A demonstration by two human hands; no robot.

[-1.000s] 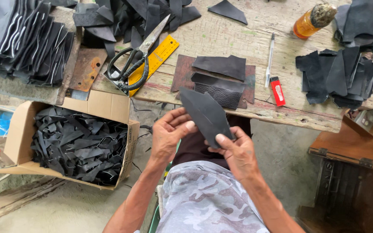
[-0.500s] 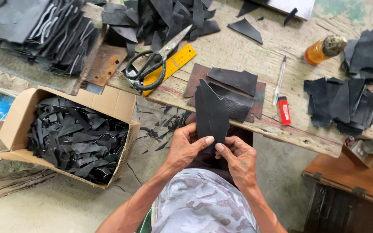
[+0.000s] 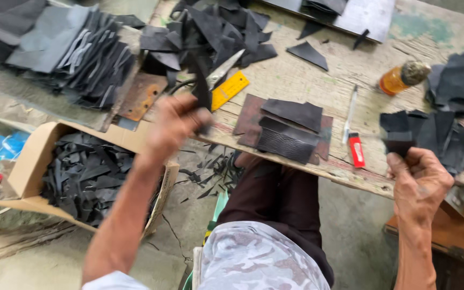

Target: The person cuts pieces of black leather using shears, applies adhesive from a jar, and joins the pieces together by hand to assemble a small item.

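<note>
At the bench's [image 3: 307, 75] front edge, the left hand [image 3: 175, 124] pinches a black leather strip [image 3: 202, 88]; the right hand [image 3: 420, 177] pinches another piece [image 3: 398, 142] near the right-end pile. Thin, limp, light leather, probably best gripped at an edge.

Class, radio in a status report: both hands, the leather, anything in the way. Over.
Left hand gripping a black leather strip by the scissors. Right hand holding a dark leather piece near the right pile. Nothing blocking either hand.
</note>
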